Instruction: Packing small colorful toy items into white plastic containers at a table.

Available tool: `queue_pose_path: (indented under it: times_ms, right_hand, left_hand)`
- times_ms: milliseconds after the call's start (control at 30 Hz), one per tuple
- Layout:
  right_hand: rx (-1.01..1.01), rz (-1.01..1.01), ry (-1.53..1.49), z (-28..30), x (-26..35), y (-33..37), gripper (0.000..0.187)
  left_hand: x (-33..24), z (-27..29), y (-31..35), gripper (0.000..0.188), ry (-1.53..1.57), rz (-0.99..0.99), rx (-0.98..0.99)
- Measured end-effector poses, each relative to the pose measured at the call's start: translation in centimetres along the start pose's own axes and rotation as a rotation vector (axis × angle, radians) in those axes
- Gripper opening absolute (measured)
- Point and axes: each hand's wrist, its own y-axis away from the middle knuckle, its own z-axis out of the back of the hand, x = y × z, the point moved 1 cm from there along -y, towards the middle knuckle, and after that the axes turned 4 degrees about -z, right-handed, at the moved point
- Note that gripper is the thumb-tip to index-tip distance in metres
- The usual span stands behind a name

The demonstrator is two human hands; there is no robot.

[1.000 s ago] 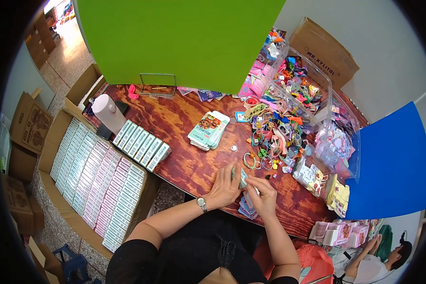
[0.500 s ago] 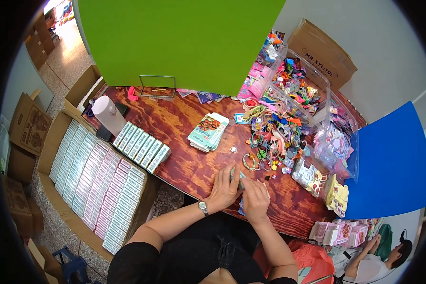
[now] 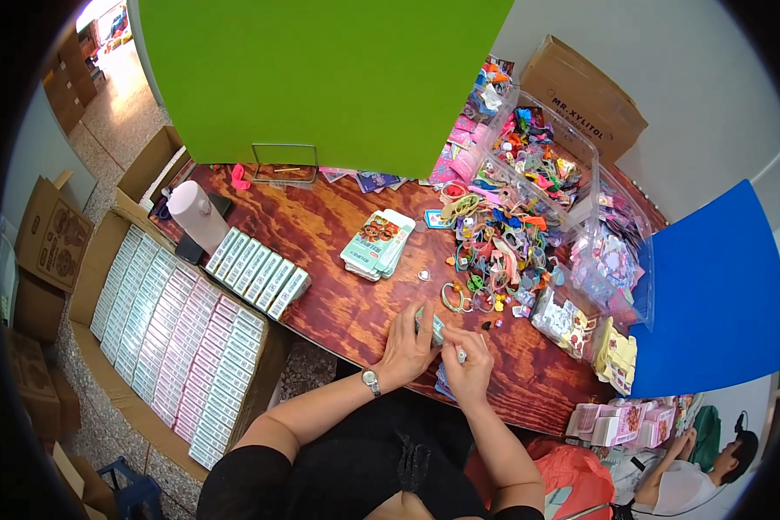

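Note:
My left hand (image 3: 404,351), with a watch (image 3: 370,381) on its wrist, grips a small pale green box (image 3: 430,327) over the front edge of the table. Close against the box's right end is my right hand (image 3: 470,368), its fingers curled together in a pinch. A small whitish bit (image 3: 461,355) shows at those fingers, too small to name. Below the hands, blue cards (image 3: 443,381) lie partly hidden at the table edge. Ahead of them sits a stack of flat green cartons (image 3: 376,246), and a small white round piece (image 3: 424,276) lies nearer.
A heap of colourful hair ties and trinkets (image 3: 503,251) spreads to the right, beside clear plastic bins (image 3: 596,173). At left, a row of filled boxes (image 3: 256,271) stands near a pink cup (image 3: 196,212) and a large carton (image 3: 273,364) packed with boxes. Another person (image 3: 689,481) sits far right.
My right hand has drawn back slightly from the box and its fingers have curled in. More of the green box shows now. The head view has shifted a little.

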Motion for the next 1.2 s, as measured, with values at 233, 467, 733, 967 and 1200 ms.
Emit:
queue_pose_path:
  times_ms: [233,467,733,967,1200]
  right_hand:
    - [-0.095,0.388,0.261,-1.2,-1.3,1.1,0.031]
    - [0.092,0.237,0.189,0.1,0.3,-1.0,0.044]
    - [0.178,0.266,0.166,-0.5,-2.1,-1.2,0.045]
    - [0.382,-0.08,-0.246,-0.5,-2.5,-2.2,0.039]
    - [0.389,-0.141,-0.22,-1.9,0.3,-1.8,0.04]
  left_hand:
    - [0.7,-0.9,0.5,0.097,-0.038,0.018,-0.044]
    - [0.6,0.7,0.4,0.095,0.041,0.016,0.018]
    - [1.1,1.7,0.1,0.101,0.311,0.103,-0.022]
    - [2.5,6.5,0.5,0.065,0.408,0.311,0.125]
    - [3.1,13.4,2.9,0.053,-0.356,0.197,-0.032]
